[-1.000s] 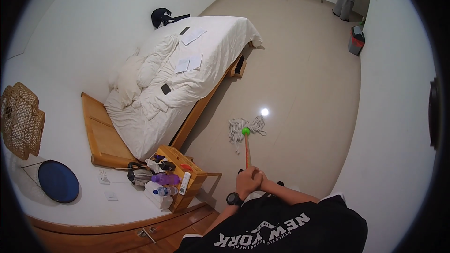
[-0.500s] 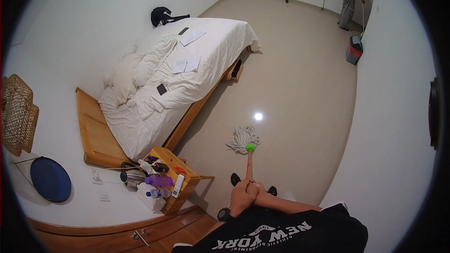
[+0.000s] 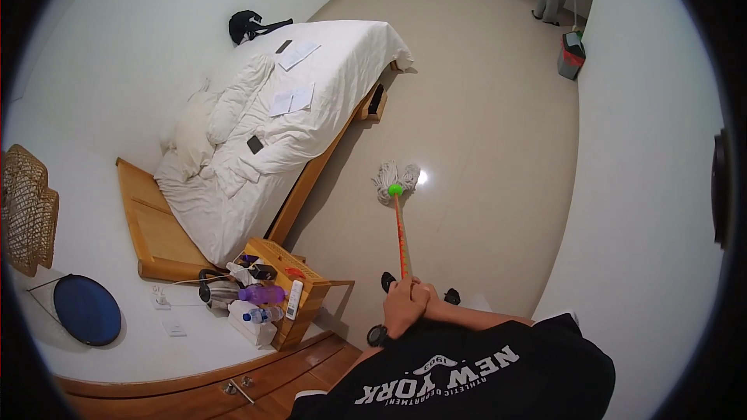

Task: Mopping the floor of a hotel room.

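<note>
White-stringed mop (image 3: 395, 180) lies on the floor (image 3: 482, 109) ahead of my fingers, both hands (image 3: 410, 301) clamped together atop its orange handle (image 3: 401, 233), so I'd sweep evenly, skirting the bed (image 3: 272, 124) beyond.

on the wooden nightstand (image 3: 311, 276) beside the bed (image 3: 327, 85): purple bottle (image 3: 263, 294) lying on its side, clear bottle (image 3: 261, 316) with blue cap just below it, white tube (image 3: 294, 299) standing upright at the right, white box (image 3: 250, 328) under the bottles. on the bed: dark rectangular phone (image 3: 254, 144), screen black, amid the folds; second dark phone (image 3: 284, 47) near the far end, beside white printed sheets (image 3: 299, 54); two more sheets (image 3: 292, 100) mid-bed.
</note>
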Available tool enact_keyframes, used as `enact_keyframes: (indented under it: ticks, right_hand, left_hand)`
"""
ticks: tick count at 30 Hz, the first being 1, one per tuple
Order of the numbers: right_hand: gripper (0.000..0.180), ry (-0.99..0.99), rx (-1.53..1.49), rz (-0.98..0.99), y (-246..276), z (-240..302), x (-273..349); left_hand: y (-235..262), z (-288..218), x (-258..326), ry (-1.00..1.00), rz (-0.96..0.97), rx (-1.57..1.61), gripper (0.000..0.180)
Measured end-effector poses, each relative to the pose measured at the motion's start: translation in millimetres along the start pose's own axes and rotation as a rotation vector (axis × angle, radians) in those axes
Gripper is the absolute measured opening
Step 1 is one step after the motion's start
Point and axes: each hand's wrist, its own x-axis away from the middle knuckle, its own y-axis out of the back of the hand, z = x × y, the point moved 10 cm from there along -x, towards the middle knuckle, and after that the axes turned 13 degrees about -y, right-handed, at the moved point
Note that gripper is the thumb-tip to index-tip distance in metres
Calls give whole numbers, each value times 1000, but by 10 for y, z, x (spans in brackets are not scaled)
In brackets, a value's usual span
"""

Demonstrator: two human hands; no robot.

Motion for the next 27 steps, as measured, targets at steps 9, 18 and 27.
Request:
enact_keyframes:
  ticks: [9,18,27]
  right_hand:
    - [28,44,-266,-121,497,144,86]
    - [34,-166,-204,44,-253,-254,204]
    - [26,-3,-201,36,-126,-182,747]
  left_hand:
    - [109,-323,-11,-39,62,57,27]
    - [-406,535,125,-25,-73,-168,25]
    - [-65,-544,601,-93,92,-4,31]
